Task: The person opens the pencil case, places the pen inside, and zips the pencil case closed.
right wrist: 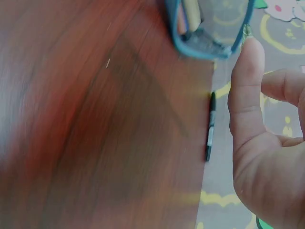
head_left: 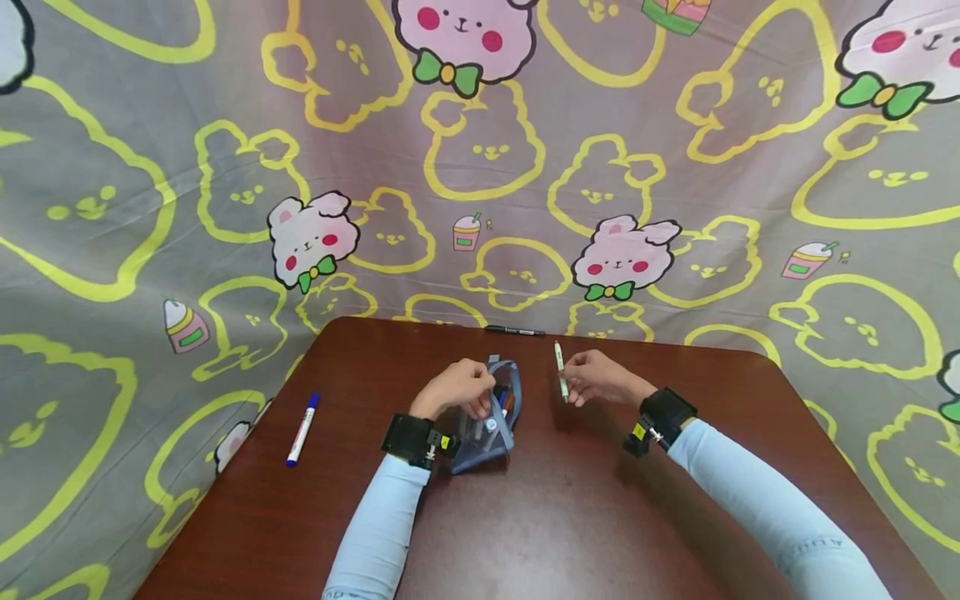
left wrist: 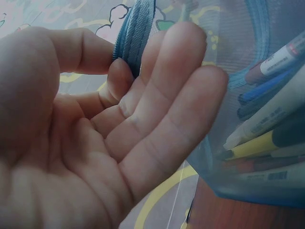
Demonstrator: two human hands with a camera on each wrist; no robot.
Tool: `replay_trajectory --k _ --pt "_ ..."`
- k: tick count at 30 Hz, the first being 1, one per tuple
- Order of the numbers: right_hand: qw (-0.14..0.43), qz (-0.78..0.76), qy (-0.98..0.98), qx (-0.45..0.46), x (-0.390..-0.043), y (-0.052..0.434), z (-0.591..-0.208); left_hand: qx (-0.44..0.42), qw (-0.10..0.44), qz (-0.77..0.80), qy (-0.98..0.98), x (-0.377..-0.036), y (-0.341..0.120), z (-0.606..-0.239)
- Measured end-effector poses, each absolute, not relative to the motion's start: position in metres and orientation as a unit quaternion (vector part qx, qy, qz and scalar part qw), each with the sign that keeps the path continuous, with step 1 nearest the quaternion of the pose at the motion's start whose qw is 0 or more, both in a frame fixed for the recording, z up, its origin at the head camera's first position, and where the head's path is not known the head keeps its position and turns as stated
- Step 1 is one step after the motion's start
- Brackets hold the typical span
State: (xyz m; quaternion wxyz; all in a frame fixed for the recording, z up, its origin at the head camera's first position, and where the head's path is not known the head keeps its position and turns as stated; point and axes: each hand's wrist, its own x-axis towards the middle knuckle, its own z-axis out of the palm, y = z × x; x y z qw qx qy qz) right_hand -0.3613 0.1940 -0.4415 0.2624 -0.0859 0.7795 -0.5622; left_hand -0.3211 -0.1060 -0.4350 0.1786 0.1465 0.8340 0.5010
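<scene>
My left hand (head_left: pixel 459 388) pinches the blue zippered rim (left wrist: pixel 137 36) of a see-through mesh pencil pouch (head_left: pixel 480 450) between thumb and index finger. The pouch's mouth is spread apart, and several pens and markers (left wrist: pixel 267 90) lie inside it. Right of the pouch, my right hand (head_left: pixel 597 377) pinches a slim whitish-green pen (head_left: pixel 559 360) between thumb and fingers, its upper end pointing away from me. In the right wrist view, the thumb of the right hand (right wrist: pixel 257 143) is up near the pouch rim (right wrist: pixel 205 55), and most of the pen is hidden.
A white marker with blue ends (head_left: pixel 303 429) lies at the left on the brown table (head_left: pixel 585 517). Near the far table edge lies a black pen (head_left: pixel 515 331). A patterned cloth (head_left: pixel 495 275) hangs behind and beside the table.
</scene>
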Motion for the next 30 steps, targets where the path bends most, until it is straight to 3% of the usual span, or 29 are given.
replay_trajectory --k 13,30 --pt "0.298 -0.636 0.707 -0.084 -0.353 0.165 -0.446 0.150 0.174 0.502 0.834 -0.321 -0.106 -0.436" --pt "0.296 -0.632 0.714 -0.053 -0.327 0.117 -0.461 0.142 0.179 0.491 0.841 -0.322 -0.106 -0.434"
